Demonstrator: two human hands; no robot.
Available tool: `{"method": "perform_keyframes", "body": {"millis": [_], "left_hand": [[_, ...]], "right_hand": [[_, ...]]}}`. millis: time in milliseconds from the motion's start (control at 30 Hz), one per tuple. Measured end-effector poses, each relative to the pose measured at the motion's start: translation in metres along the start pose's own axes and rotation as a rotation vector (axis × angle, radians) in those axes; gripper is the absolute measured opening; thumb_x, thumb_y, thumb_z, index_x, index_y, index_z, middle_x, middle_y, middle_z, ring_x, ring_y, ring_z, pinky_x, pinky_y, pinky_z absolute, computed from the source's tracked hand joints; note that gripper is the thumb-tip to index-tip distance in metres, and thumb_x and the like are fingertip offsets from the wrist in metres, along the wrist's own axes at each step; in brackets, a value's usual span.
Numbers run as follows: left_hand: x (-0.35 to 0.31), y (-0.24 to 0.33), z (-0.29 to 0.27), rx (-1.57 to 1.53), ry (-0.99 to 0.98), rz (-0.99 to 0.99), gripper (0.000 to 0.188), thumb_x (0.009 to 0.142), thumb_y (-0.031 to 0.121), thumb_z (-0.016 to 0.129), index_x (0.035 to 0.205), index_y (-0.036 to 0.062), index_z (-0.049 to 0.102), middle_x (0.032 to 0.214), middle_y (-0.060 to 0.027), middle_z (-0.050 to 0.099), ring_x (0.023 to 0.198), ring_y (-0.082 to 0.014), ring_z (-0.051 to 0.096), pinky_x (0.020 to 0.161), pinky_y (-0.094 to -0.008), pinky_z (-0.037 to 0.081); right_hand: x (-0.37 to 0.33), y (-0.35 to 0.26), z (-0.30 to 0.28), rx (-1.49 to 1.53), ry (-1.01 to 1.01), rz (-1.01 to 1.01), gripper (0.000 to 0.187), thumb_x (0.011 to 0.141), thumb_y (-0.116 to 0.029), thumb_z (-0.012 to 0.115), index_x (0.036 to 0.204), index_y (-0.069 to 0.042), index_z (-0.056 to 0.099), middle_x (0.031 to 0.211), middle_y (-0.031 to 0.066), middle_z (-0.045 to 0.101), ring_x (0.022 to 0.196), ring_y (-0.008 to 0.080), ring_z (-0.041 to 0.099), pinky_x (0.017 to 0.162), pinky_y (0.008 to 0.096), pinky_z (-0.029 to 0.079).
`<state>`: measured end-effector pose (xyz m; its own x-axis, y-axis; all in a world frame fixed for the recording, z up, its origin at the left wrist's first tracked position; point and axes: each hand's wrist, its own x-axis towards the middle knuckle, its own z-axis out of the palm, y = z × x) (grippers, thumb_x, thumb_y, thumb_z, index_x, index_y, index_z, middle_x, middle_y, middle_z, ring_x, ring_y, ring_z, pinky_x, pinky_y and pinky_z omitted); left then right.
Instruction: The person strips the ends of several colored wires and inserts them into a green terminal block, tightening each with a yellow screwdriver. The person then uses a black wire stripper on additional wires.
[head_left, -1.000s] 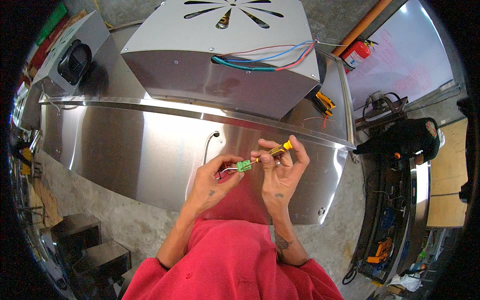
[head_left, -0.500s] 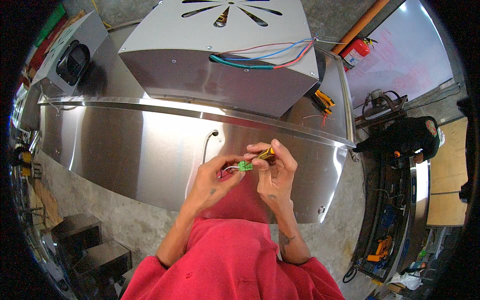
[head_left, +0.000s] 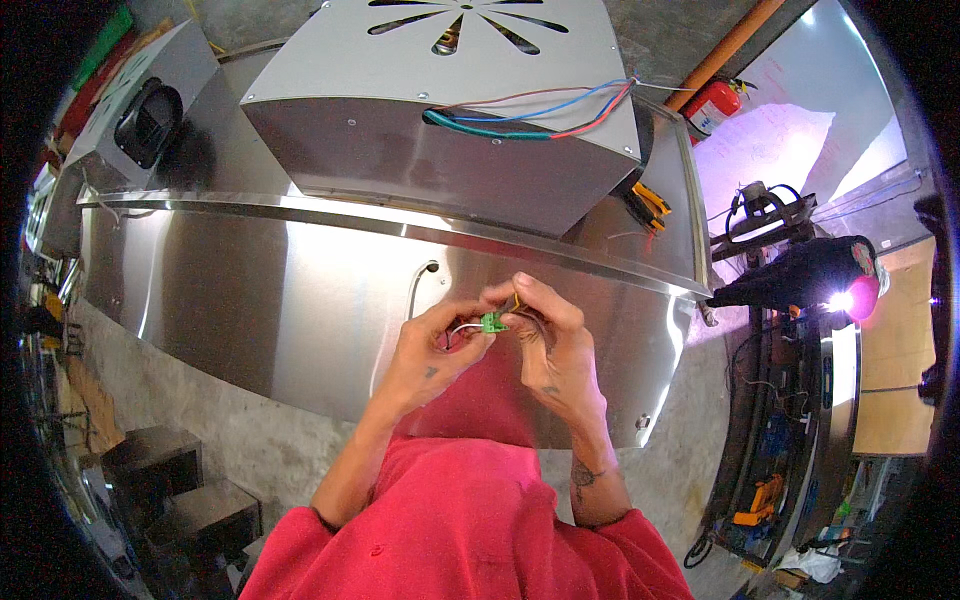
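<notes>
My left hand (head_left: 432, 352) pinches a small green terminal block connector (head_left: 492, 323) in front of the steel panel. A white wire (head_left: 464, 327) and a darker one run into the connector's left side. Closed around a small screwdriver (head_left: 516, 303) with a yellow handle is my right hand (head_left: 548, 335); its tip points at the connector, though the fingers hide most of the tool. Behind my hands, a grey cable (head_left: 412, 290) comes out of a hole in the steel panel (head_left: 330, 300).
A grey metal box (head_left: 440, 150) with slotted top stands ahead, with loose coloured wires (head_left: 540, 125) on it. Yellow-handled pliers (head_left: 650, 203) lie to its right. A second vented box (head_left: 140, 110) is at far left. At right, a person (head_left: 810, 275) works beside a bright flash.
My right hand has turned, so its fingers now cover more of the screwdriver. The connector has shifted up slightly. A bright light has appeared by the person at right.
</notes>
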<state>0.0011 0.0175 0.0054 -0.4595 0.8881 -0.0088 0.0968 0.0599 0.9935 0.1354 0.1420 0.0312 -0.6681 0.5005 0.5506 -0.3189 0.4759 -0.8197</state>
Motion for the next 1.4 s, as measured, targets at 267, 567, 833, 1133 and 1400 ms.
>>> {"method": "perform_keyframes", "body": {"millis": [267, 567, 833, 1133, 1400], "left_hand": [[0.001, -0.001, 0.004, 0.017, 0.020, -0.036, 0.032, 0.095, 0.008, 0.078, 0.126, 0.0006, 0.072, 0.106, -0.0062, 0.074, 0.095, -0.0104, 0.067, 0.084, -0.0275, 0.055], [0.001, 0.003, 0.003, -0.022, 0.023, -0.087, 0.032, 0.096, 0.009, 0.077, 0.127, -0.0003, 0.072, 0.104, -0.0063, 0.075, 0.095, -0.0101, 0.066, 0.084, -0.0270, 0.054], [0.000, 0.001, 0.005, -0.002, 0.015, -0.087, 0.033, 0.097, 0.009, 0.077, 0.128, -0.0005, 0.071, 0.104, -0.0054, 0.074, 0.094, -0.0099, 0.066, 0.083, -0.0264, 0.054], [0.000, 0.004, 0.005, -0.080, 0.032, -0.131, 0.033, 0.097, 0.008, 0.077, 0.128, -0.0005, 0.070, 0.104, -0.0042, 0.074, 0.092, -0.0082, 0.064, 0.082, -0.0243, 0.053], [-0.002, -0.002, 0.005, -0.070, 0.028, -0.132, 0.033, 0.096, 0.010, 0.079, 0.127, 0.0010, 0.070, 0.092, 0.0027, 0.068, 0.078, -0.0037, 0.056, 0.066, -0.0219, 0.047]], "right_hand": [[0.003, 0.004, -0.004, -0.032, -0.034, -0.011, 0.059, 0.097, 0.009, 0.066, 0.149, -0.011, 0.047, 0.125, 0.0210, 0.068, 0.114, 0.0339, 0.070, 0.093, 0.0394, 0.060], [0.004, 0.010, -0.012, -0.118, 0.020, -0.041, 0.062, 0.095, 0.012, 0.067, 0.149, -0.014, 0.048, 0.119, 0.0174, 0.069, 0.108, 0.0309, 0.070, 0.089, 0.0383, 0.059], [0.007, 0.009, -0.012, -0.083, -0.022, -0.026, 0.065, 0.095, 0.013, 0.065, 0.151, -0.015, 0.047, 0.110, 0.0157, 0.067, 0.105, 0.0307, 0.070, 0.095, 0.0383, 0.059], [0.008, 0.001, -0.009, -0.092, -0.063, -0.043, 0.065, 0.097, 0.018, 0.059, 0.150, -0.016, 0.043, 0.113, 0.0169, 0.066, 0.102, 0.0261, 0.071, 0.089, 0.0374, 0.061], [0.008, 0.003, -0.010, -0.054, -0.054, 0.010, 0.065, 0.097, 0.018, 0.056, 0.151, -0.016, 0.045, 0.118, 0.0185, 0.067, 0.105, 0.0297, 0.071, 0.094, 0.0384, 0.062]]}}
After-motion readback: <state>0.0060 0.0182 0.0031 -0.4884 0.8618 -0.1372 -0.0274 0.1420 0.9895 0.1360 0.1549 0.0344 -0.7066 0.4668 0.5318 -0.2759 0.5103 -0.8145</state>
